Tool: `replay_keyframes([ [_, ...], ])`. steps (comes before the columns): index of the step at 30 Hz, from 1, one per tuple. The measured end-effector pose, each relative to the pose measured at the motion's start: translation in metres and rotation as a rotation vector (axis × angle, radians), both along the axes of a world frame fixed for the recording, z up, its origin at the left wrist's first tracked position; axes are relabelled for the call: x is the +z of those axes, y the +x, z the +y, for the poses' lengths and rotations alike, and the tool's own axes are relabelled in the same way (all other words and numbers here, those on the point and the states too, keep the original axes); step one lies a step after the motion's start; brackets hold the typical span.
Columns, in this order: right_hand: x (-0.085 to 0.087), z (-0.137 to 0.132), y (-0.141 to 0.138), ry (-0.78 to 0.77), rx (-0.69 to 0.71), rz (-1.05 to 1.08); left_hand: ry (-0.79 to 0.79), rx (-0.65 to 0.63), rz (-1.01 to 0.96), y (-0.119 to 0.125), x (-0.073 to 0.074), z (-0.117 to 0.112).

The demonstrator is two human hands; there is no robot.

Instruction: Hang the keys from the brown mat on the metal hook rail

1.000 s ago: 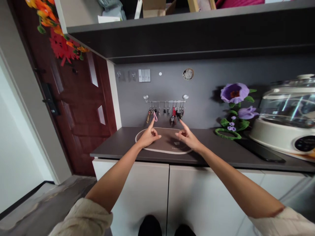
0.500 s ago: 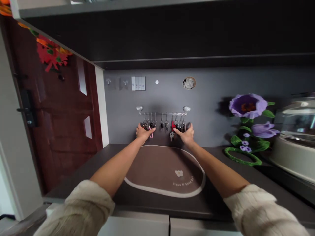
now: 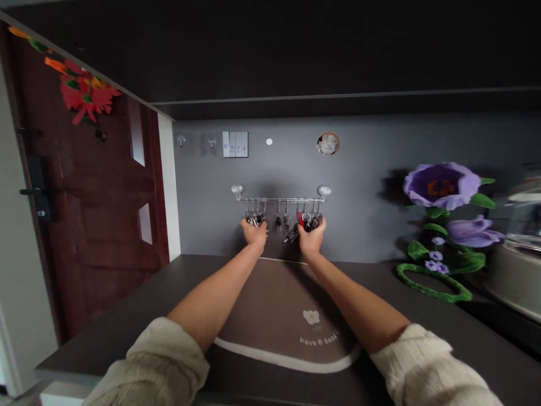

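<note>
A chrome hook rail (image 3: 280,198) is fixed to the grey wall above the counter, and several bunches of keys hang from it. My left hand (image 3: 255,232) is closed round the bunch of keys (image 3: 252,219) at the rail's left end. Over at the right end, my right hand (image 3: 311,237) is closed round another bunch with a red fob (image 3: 307,220). Two single keys (image 3: 282,219) hang free between my hands. Both forearms stretch out over a brown oval mat (image 3: 282,316) on the dark counter.
A purple fabric flower with green leaves (image 3: 442,225) stands on the counter at the right, beside a white cooker (image 3: 513,270). A dark red door (image 3: 91,208) is at the left. A dark overhead cabinet (image 3: 296,56) hangs above. Wall switches (image 3: 235,144) sit above the rail.
I have come closer to the counter. Both hands rose from pointing above the mat to the rail and closed round the bunches of keys at its two ends.
</note>
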State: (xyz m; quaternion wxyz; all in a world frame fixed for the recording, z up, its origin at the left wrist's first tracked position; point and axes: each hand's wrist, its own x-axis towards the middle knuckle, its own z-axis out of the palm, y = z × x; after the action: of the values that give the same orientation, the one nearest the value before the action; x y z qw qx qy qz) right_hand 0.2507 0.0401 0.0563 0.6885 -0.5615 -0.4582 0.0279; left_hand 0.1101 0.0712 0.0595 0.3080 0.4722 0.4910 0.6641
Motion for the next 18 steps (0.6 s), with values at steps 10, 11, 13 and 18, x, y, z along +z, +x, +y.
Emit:
replay_keyframes([
  [10,0.041,-0.015,0.008,-0.067,0.123,0.201,-0.005,-0.051,0.063,-0.025,0.033,-0.024],
  [11,0.047,-0.014,0.008,-0.043,0.149,0.215,-0.004,-0.066,0.08,-0.026,0.035,-0.025],
  [13,0.059,-0.015,0.008,0.01,0.168,0.223,0.003,-0.08,0.118,-0.03,0.041,-0.026],
  [18,0.091,-0.02,0.008,0.01,0.23,0.23,-0.026,-0.071,0.243,-0.038,0.062,-0.028],
])
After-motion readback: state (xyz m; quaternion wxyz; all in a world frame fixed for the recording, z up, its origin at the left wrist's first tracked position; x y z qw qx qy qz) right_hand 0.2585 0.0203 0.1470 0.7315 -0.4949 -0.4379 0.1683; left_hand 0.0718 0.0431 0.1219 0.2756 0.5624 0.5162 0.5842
